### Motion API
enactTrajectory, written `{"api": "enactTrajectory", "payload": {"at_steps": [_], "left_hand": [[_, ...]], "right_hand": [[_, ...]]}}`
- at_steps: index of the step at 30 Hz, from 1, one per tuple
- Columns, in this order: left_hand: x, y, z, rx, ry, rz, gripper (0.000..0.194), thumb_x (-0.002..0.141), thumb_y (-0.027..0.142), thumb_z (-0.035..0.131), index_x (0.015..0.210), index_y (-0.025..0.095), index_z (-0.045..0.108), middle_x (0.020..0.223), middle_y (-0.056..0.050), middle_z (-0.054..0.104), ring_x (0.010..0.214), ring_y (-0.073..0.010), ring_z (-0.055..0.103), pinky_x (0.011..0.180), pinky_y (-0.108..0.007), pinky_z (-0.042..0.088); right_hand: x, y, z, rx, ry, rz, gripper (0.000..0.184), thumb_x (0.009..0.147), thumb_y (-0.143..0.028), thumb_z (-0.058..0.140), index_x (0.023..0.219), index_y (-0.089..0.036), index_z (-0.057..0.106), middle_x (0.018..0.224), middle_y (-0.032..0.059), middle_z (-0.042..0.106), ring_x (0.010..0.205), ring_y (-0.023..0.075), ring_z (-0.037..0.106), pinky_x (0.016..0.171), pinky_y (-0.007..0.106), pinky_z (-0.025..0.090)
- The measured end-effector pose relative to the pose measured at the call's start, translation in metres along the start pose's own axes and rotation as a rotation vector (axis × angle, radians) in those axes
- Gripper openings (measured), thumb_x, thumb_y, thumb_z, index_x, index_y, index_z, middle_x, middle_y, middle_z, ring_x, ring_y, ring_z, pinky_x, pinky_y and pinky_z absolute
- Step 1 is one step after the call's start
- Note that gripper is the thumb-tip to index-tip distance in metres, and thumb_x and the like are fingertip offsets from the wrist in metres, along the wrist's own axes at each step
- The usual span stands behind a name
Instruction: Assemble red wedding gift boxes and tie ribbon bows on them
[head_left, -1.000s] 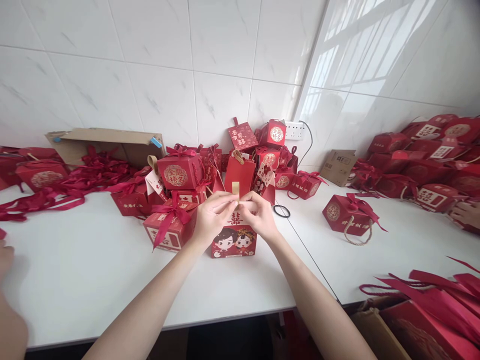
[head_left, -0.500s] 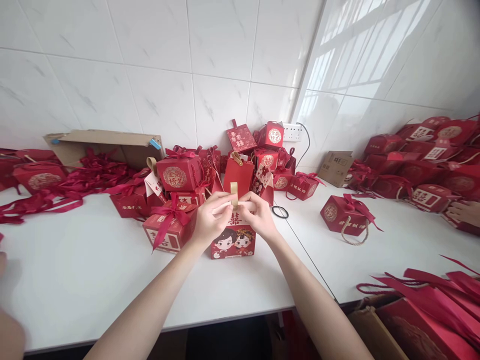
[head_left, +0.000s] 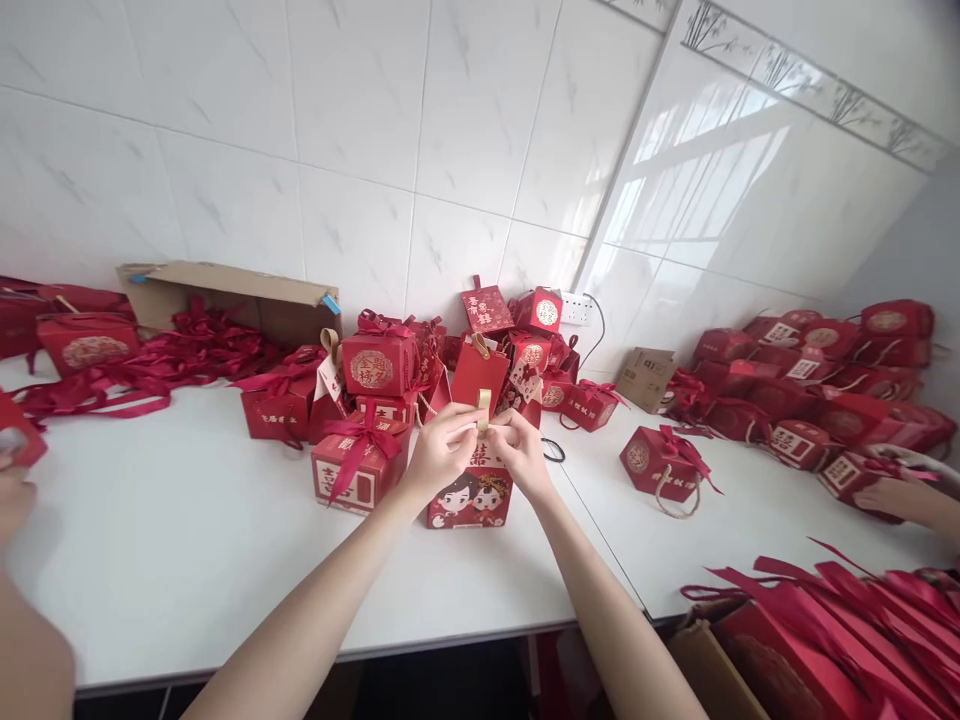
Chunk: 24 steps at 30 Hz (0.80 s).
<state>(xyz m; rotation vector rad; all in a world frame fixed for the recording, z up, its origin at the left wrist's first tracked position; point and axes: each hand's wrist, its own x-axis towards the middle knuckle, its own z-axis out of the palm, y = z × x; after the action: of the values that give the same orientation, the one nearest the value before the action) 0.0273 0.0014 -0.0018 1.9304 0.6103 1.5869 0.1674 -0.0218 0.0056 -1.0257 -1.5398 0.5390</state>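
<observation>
A red gift box [head_left: 470,500] with two cartoon figures on its front stands upright on the table before me. From its top rises a gold ribbon loop [head_left: 484,408]. My left hand [head_left: 444,447] is closed on the box's top edge, just left of the loop. On the other side, my right hand [head_left: 519,448] pinches the same edge, its thumb and fingers together. Both sets of fingertips partly cover the top and the loop's base. Close on the left sits a red box with a ribbon bow [head_left: 352,470], and behind stands a plain red box [head_left: 478,372].
Finished red boxes [head_left: 847,380] are piled at right, where another person's hand [head_left: 896,500] touches one. A second person's hand [head_left: 13,490] holds something red at far left. Loose ribbons [head_left: 165,370] spill from a cardboard box [head_left: 247,280]. A ribbon-filled carton [head_left: 697,650] stands front right.
The camera view has tilted and shifted. My hands keep their pinch at the box top. At right, the other person's hand and forearm show more; at left, a red piece has come into view.
</observation>
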Motion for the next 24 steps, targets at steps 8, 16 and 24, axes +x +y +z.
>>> {"api": "enactTrajectory", "payload": {"at_steps": [8,16,24], "left_hand": [[0.0,0.002,-0.001,-0.001,-0.002,0.023,0.026,0.082,0.022,0.05,0.099,0.017,0.069,0.099,-0.007,0.064,0.087,-0.0145,0.066,0.068,-0.023,0.06],[0.0,-0.002,-0.001,0.013,-0.002,0.059,0.027,0.082,0.023,0.049,0.1,0.015,0.068,0.1,-0.008,0.063,0.087,-0.0144,0.066,0.07,-0.024,0.059],[-0.001,-0.003,-0.001,0.008,0.003,0.061,0.027,0.082,0.027,0.049,0.1,0.017,0.067,0.102,-0.008,0.064,0.093,-0.0164,0.064,0.071,-0.026,0.059]], "right_hand": [[0.002,-0.002,-0.007,-0.028,-0.057,-0.017,0.025,0.076,-0.042,0.056,0.07,-0.018,0.051,0.061,-0.0042,0.049,0.055,0.01,0.041,0.053,0.021,0.034],[0.004,-0.005,-0.011,-0.059,-0.112,-0.013,0.026,0.077,-0.041,0.056,0.071,-0.018,0.048,0.061,-0.0053,0.047,0.055,0.0093,0.041,0.054,0.021,0.033],[-0.01,-0.004,-0.009,-0.072,-0.043,0.001,0.03,0.076,-0.04,0.061,0.096,-0.019,0.056,0.089,0.0015,0.061,0.073,0.0145,0.056,0.065,0.025,0.045]]}}
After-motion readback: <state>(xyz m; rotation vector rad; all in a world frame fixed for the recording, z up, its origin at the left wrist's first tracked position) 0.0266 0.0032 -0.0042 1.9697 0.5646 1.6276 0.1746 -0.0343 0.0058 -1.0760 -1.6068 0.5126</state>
